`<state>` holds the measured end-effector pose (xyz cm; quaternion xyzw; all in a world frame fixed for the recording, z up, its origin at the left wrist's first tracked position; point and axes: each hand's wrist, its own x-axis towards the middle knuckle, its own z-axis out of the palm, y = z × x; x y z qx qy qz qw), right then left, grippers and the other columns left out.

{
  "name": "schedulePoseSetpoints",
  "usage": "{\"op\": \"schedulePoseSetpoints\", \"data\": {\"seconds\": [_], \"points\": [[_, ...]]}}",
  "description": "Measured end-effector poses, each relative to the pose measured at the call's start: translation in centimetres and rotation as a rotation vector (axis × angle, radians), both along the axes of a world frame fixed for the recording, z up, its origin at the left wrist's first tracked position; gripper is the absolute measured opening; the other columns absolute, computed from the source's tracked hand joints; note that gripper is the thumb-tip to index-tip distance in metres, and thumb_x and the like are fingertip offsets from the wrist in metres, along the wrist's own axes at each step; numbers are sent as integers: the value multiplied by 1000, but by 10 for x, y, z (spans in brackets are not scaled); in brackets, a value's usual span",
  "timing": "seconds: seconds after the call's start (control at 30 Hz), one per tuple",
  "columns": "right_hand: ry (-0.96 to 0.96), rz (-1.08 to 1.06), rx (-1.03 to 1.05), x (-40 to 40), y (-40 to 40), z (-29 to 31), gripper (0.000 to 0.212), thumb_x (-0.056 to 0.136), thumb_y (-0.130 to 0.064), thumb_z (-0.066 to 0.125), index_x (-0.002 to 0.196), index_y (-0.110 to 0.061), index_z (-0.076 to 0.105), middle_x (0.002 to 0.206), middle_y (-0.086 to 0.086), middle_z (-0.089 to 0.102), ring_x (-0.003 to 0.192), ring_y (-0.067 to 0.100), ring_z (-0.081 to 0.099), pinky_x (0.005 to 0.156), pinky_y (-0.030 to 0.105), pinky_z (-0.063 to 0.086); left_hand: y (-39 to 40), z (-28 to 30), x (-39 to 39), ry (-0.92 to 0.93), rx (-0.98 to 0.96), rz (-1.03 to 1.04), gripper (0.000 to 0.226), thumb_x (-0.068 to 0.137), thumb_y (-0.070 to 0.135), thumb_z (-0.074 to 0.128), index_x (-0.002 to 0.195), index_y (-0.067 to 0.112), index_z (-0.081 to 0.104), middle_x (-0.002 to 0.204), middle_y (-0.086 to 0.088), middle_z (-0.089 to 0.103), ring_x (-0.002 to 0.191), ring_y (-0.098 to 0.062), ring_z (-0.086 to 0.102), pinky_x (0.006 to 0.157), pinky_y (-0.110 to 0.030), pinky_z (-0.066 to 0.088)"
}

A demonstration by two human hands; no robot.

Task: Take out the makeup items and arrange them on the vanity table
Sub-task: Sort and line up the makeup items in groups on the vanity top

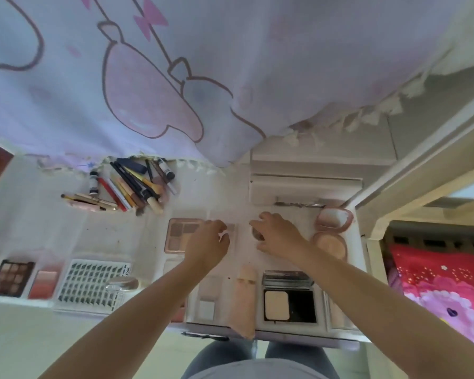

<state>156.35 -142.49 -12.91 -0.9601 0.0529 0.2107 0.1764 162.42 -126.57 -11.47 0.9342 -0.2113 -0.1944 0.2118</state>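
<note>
Left hand [207, 243] hovers with fingers loosely curled over the right edge of a pink eyeshadow palette [182, 237], thumb and fingertips close to it; whether it pinches the palette or only touches it I cannot tell; nothing else is in that hand.

Going from the left: a dark eyeshadow palette [11, 278] lies open at the near edge of the vanity table [115, 236]; just beside it a blush compact [45, 284]; next a tray of false lashes [89, 284] with a small clear jar [121, 285] resting against its right side; farther back, under the fringe of a pink-printed cloth [175, 77], a loose heap of brushes, pencils and tubes [132, 187] lies in no order.

Right of centre sits a shallow white organiser tray [307, 214]; in its near part a cream tube [244, 296] and an open powder compact [289, 302] with a mirror lid; the right hand [278, 236] curls over a small round pot [257, 233], fingers bent around it, seemingly gripping it; beyond it a pink mirror compact [334, 218] and a round powder puff [330, 246] lie at the tray's right edge.

My judgement: the task is well past halfway; palettes, blush and lashes are set in a neat row; the heap of brushes and the items in the tray remain to be arranged.
</note>
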Motion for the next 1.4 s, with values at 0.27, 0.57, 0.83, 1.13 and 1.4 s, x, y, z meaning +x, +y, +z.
{"op": "schedulePoseSetpoints", "data": {"seconds": [0.27,0.57,0.83,1.13,1.4], "points": [[-53,-475,428,15,11,22,40,89,-26,53,124,-5,49,109,11,57,94,24,58,86,28,44,25,23,23,-36,-116,35,35,93,26,44,125,14,49,124,-3,55,104,-15,56,84,-20,39],[-157,-948,1399,25,38,116,42,98,-31,26,84,-11,60,56,3,67,49,16,62,49,28,50,-14,95,28,-483,-397,-388,49,84,33,30,93,-3,62,84,-14,64,71,-27,62,60,-27,53],[-276,-975,1199,43,31,155,41,98,-33,27,79,-16,58,56,0,56,47,11,46,44,22,29,-26,132,46,-763,-333,-437,74,95,45,5,81,3,64,71,-6,61,60,-21,58,54,-23,46],[-319,-772,1117,39,29,177,51,99,-36,22,68,-12,55,48,1,53,46,13,42,45,22,30,-30,157,48,-671,-501,-418,41,81,30,29,68,-1,54,60,-2,39,53,-13,34,48,-23,30],[-396,-818,1041,39,26,179,47,98,-36,20,70,-15,51,34,-8,48,31,2,42,39,18,31,-41,160,41,-570,-515,-419,68,76,45,7,83,-4,54,70,-5,42,60,-18,39,56,-23,28]]}}
